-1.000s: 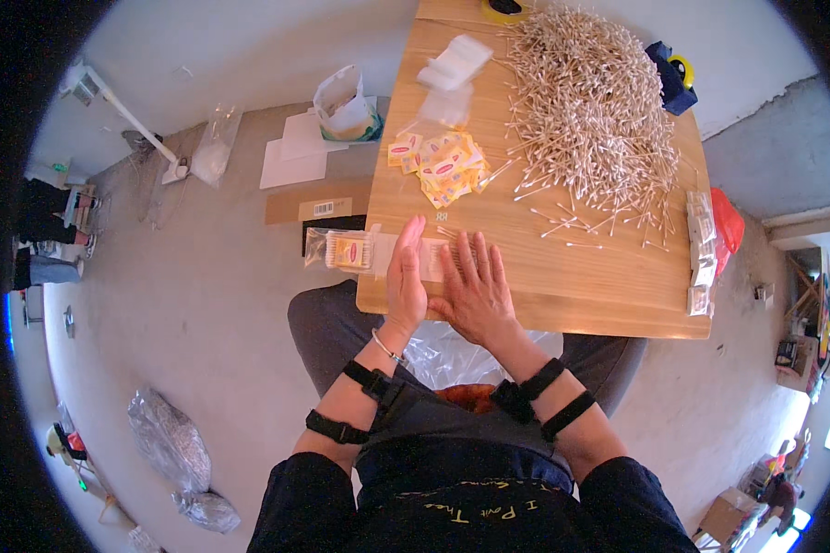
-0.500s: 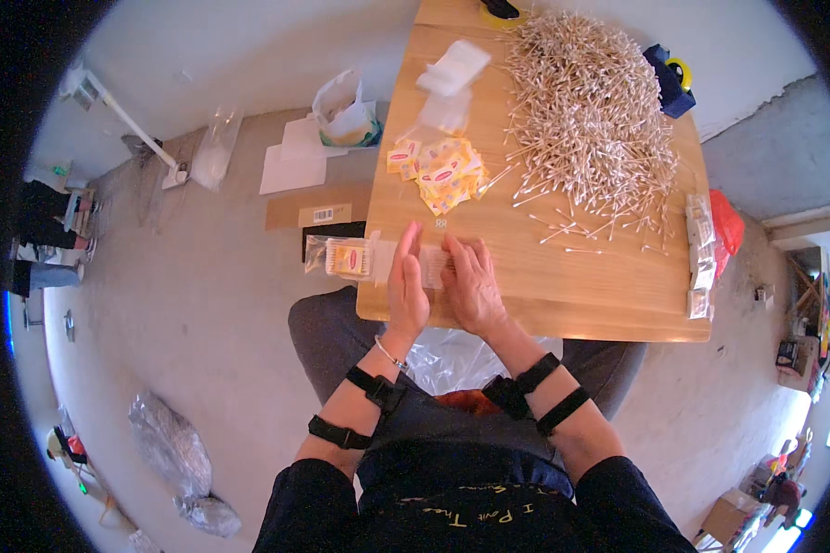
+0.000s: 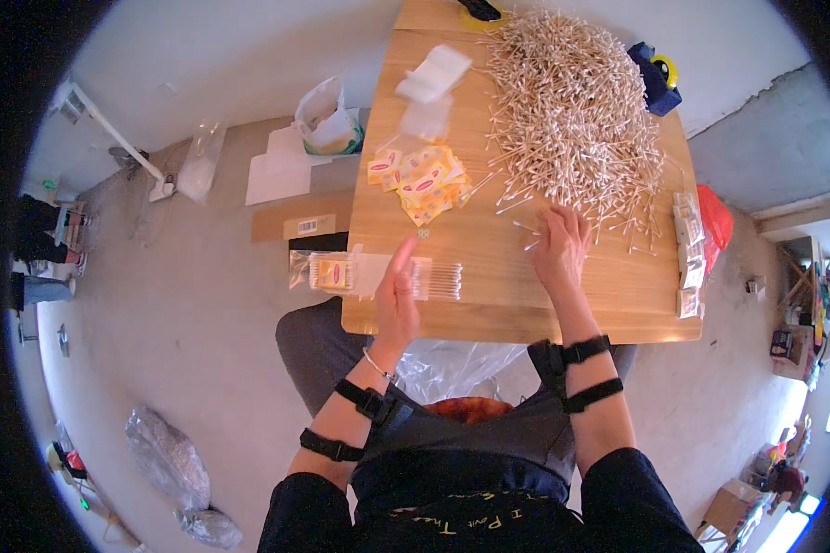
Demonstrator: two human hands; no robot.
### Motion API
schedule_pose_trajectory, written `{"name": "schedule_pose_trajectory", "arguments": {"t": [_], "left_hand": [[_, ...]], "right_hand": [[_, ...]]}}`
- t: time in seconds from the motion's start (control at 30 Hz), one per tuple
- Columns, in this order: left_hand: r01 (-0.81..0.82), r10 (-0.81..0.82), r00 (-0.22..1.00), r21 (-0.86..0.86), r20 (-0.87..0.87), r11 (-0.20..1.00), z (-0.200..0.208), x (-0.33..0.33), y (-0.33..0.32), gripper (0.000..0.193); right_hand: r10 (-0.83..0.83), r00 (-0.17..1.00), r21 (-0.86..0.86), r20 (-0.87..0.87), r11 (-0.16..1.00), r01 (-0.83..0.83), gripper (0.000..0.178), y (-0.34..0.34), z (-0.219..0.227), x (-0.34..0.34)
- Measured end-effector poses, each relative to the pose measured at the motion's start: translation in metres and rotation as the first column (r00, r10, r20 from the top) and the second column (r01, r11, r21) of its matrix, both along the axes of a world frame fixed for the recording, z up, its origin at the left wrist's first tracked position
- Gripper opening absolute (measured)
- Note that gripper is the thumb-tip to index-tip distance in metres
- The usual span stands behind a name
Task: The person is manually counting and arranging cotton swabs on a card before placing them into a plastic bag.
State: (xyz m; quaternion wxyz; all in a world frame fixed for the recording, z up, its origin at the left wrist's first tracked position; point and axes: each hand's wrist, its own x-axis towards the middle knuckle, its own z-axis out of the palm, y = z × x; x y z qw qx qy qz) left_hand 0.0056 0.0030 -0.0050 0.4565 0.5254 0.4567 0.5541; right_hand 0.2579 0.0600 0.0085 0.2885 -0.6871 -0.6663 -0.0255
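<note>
From my remote feed, I position the released, flat left hand on edge, presumably as a stop, at the left end of the white cotton-swab row, the right hand, grip indeterminable, bending beside loose white-tipped swabs right of that row.

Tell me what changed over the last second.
The right hand moved from the short row of cotton swabs rightward and forward to the near edge of the swab heap; whether it grips any is unclear. The left hand, yellow cards and filled packet stayed about where they were.
</note>
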Motion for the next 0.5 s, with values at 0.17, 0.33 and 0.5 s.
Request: {"name": "schedule_pose_trajectory", "arguments": {"t": [0.17, 0.33, 0.5], "left_hand": [[-0.005, 0.005, 1.000, -0.003, -0.004, 1.000, 0.001, -0.005, -0.003, 0.061], [-0.015, 0.015, 1.000, -0.008, -0.010, 1.000, 0.003, -0.001, -0.001, 0.059], [-0.061, 0.060, 0.998, -0.028, -0.014, 0.998, -0.001, -0.001, -0.003, 0.053]], "right_hand": [[0.106, 0.993, -0.065, 0.054, 0.993, -0.102, 0.022, -0.020, 0.003, 0.007], [0.145, 0.987, -0.052, 0.064, 0.988, -0.142, 0.017, -0.009, -0.003, -0.009], [0.282, 0.959, -0.004, 0.013, 0.960, -0.282, 0.010, -0.011, 0.002, -0.060]]}}
